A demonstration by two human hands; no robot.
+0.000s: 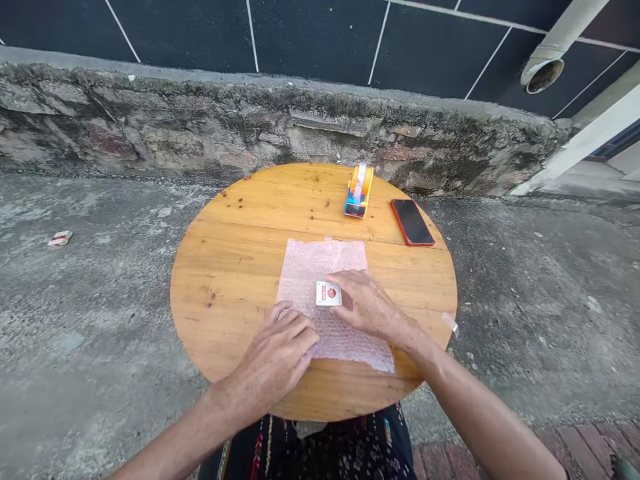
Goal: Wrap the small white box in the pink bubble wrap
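Observation:
A sheet of pink bubble wrap (325,263) lies flat on a round wooden table (235,253). On it stands a small white box with a red mark (328,294). My right hand (367,307) rests on the wrap and touches the box's right side with its fingers curled around it. My left hand (280,350) lies flat on the wrap's near left corner, fingers stretched out, holding nothing.
An orange and blue tape dispenser (359,191) and a red-cased phone (412,222) lie at the table's far side. A strip of tape (450,325) hangs off the right edge. Rough concrete ground surrounds the table; a stone wall (200,127) rises behind.

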